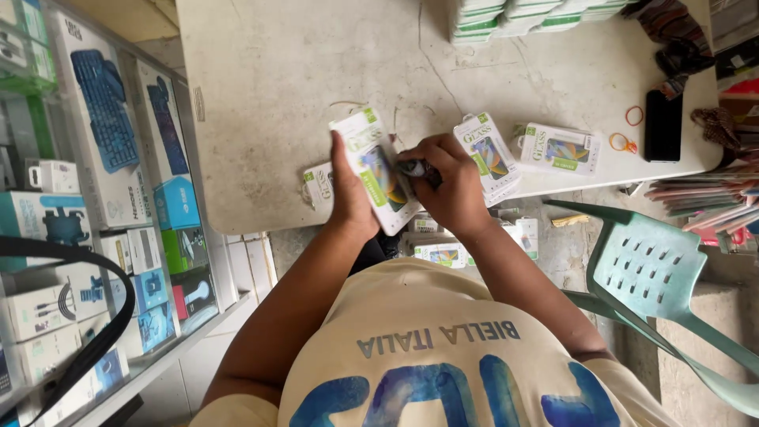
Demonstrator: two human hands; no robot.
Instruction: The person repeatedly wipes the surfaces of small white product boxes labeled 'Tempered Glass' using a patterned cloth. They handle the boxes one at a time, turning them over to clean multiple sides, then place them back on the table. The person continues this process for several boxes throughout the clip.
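Note:
My left hand point(351, 198) grips a stack of flat white screen-protector packs point(376, 168) with green trim, held upright over the near edge of the white table point(277, 87). At the right side of that stack my right hand point(447, 180) pinches a small dark item point(414, 168). Another white pack point(318, 183) lies on the table just left of my left hand. Two more packs rest to the right, one point(487, 155) close to my right hand and one point(560, 148) further along.
Piles of similar packs point(522, 17) sit at the table's far edge. A black phone point(662, 125) and orange rubber bands point(634, 115) lie at the right. A glass case of boxed electronics point(103, 198) stands left, a green plastic chair point(656, 277) right. More packs point(443, 253) lie below the table.

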